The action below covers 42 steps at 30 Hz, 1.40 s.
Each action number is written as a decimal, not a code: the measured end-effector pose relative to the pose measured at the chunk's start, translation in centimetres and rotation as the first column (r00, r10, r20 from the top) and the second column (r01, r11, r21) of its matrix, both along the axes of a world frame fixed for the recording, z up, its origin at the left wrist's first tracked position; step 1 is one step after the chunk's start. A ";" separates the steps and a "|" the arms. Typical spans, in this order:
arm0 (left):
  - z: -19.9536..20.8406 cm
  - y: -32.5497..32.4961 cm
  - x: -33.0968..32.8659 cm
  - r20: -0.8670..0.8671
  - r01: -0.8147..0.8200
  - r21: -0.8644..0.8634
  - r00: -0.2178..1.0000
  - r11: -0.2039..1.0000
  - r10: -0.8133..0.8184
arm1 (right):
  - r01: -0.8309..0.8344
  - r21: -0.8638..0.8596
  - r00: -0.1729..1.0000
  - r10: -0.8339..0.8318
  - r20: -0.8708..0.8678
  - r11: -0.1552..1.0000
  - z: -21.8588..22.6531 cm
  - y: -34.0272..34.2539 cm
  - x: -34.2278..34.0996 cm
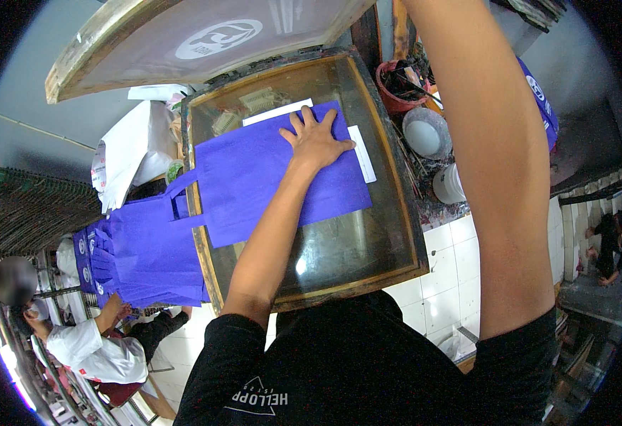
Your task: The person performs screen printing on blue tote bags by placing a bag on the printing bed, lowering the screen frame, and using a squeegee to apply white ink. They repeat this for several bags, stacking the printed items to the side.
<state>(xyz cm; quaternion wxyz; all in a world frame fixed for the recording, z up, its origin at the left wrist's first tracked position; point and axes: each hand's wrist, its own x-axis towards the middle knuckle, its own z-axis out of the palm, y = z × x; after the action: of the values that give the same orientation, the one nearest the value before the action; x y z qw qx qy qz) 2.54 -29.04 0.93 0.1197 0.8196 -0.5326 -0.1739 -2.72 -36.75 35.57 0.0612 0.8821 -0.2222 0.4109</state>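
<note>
My left hand (314,139) lies flat with spread fingers on a purple fabric tote bag (254,170), near its far right corner. The bag is laid out on a glass-topped board (346,245) with a wooden rim, its handle loop toward the left. White strips show along two of its edges: one strip (361,155) on the right, another strip (277,112) at the far side. Above the board a framed printing screen (140,42) with a round white emblem is tilted up. My right arm reaches up past the top edge of the picture, so its hand is out of sight.
Left of the board lies a stack of purple bags (147,241), by a seated person (101,348) in a white shirt. White wrapped packages (137,145) stand behind. On the right are a red bucket (396,89) of tools, a round whitish tub (426,133) and a white container (449,186).
</note>
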 end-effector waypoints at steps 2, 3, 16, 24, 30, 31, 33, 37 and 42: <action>1.1 0.2 -0.1 -0.015 -0.005 -0.084 1.000 0.996 0.004 | -0.007 0.018 1.000 0.007 0.001 1.000 -0.3 0.2 -0.1; 1.8 0.3 -0.1 -0.023 -0.008 -0.128 1.000 0.992 0.005 | -0.036 0.024 0.999 0.036 0.026 0.999 -1.0 0.4 -0.6; 3.3 26.7 -2.4 -0.982 -0.547 -0.119 0.190 0.829 -0.016 | -0.097 0.447 0.979 0.165 -0.116 0.889 -21.0 13.2 -10.7; -0.5 27.3 -3.0 -0.979 -0.560 0.108 0.083 0.821 0.186 | -0.148 0.481 0.916 0.303 -0.262 0.864 -26.3 14.7 -10.6; -0.8 27.2 -3.4 -0.982 -0.580 0.097 0.075 0.809 0.172 | -0.195 0.383 0.910 0.312 -0.272 0.903 -28.6 13.9 -9.5; -0.9 27.4 -3.4 -0.982 -0.576 0.101 0.074 0.811 0.175 | -0.211 0.366 0.909 0.320 -0.268 0.906 -28.9 13.1 -8.8; -1.0 27.4 -3.3 -0.980 -0.584 0.117 0.061 0.803 0.188 | -0.215 0.343 0.908 0.317 -0.275 0.914 -29.4 10.8 -6.9; -1.3 27.5 -3.3 -0.985 -0.586 0.141 0.002 0.798 0.175 | -0.154 0.340 0.917 0.263 -0.301 0.928 -30.8 4.2 -2.4; -2.2 28.1 -1.9 -0.962 -0.495 0.262 -0.199 0.828 0.186 | -0.041 0.411 0.903 0.210 -0.376 0.911 -30.4 -3.0 3.0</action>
<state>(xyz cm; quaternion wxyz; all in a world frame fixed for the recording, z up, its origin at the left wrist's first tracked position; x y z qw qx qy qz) 0.67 -0.98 -1.22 0.5955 0.5179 -0.0405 -0.6127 0.24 -39.79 5.14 -0.0990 0.9554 -0.2237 0.1657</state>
